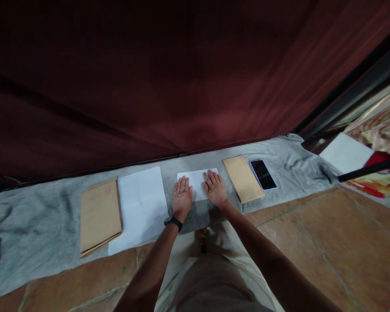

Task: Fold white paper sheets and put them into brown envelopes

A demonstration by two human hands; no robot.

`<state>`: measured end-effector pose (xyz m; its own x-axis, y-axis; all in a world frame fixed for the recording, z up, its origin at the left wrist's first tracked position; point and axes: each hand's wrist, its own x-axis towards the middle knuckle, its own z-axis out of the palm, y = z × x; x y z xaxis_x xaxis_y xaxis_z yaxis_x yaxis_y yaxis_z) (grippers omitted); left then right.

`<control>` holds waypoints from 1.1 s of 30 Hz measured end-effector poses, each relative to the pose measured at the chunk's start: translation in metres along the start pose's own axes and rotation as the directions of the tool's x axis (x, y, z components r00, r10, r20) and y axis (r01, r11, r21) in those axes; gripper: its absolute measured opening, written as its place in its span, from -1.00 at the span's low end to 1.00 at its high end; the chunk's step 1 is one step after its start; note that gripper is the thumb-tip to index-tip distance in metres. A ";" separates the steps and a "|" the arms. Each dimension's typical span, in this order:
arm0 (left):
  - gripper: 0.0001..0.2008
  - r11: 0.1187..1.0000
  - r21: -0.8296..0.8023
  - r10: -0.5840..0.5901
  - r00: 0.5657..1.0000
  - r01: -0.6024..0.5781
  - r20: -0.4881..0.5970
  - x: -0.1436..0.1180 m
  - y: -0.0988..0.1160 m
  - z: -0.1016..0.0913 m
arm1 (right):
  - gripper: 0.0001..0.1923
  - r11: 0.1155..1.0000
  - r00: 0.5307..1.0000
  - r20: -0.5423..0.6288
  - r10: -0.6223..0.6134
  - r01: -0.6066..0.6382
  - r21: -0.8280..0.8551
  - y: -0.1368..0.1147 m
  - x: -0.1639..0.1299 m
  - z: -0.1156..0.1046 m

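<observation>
A small folded white paper [196, 180] lies on a grey cloth [45, 208] spread over the tiled floor. My left hand [182, 196] rests flat on the paper's left part, fingers together, a black band on its wrist. My right hand [215, 188] presses flat on the paper's right part. Neither hand grips anything.
A larger white sheet [142, 203] and a stack of brown envelopes [99, 215] lie to the left. Another stack of brown envelopes [243, 178] and a black phone [263, 174] lie to the right. A dark red curtain [169, 78] hangs behind. My knees are below.
</observation>
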<state>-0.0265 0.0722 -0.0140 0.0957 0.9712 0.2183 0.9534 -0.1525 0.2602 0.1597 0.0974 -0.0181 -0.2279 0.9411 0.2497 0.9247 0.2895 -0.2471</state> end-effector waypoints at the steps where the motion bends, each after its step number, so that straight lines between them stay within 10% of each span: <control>1: -0.45 1.000 -0.013 -0.007 1.000 0.007 -0.007 -0.001 -0.001 0.000 | -0.45 1.000 1.000 0.002 0.000 0.000 -0.004 0.000 0.000 0.000; 14: -0.43 0.990 0.004 0.143 0.983 -0.144 0.117 -0.032 0.044 -0.016 | -0.44 1.000 1.000 0.025 0.017 -0.017 0.006 0.000 -0.001 -0.001; 24: -0.29 0.995 0.069 0.058 0.990 -0.067 0.128 -0.075 0.018 -0.026 | -0.44 1.000 1.000 0.015 0.006 -0.006 0.018 -0.001 -0.002 -0.004; 33: -0.32 0.998 0.051 0.040 0.993 -0.046 0.112 -0.076 0.045 -0.023 | -0.45 1.000 1.000 0.028 0.001 -0.002 0.001 0.002 -0.002 -0.003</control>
<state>0.0026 -0.0130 0.0028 0.1656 0.9786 0.1221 0.9614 -0.1878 0.2011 0.1628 0.0959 -0.0156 -0.2351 0.9461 0.2228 0.9247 0.2883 -0.2487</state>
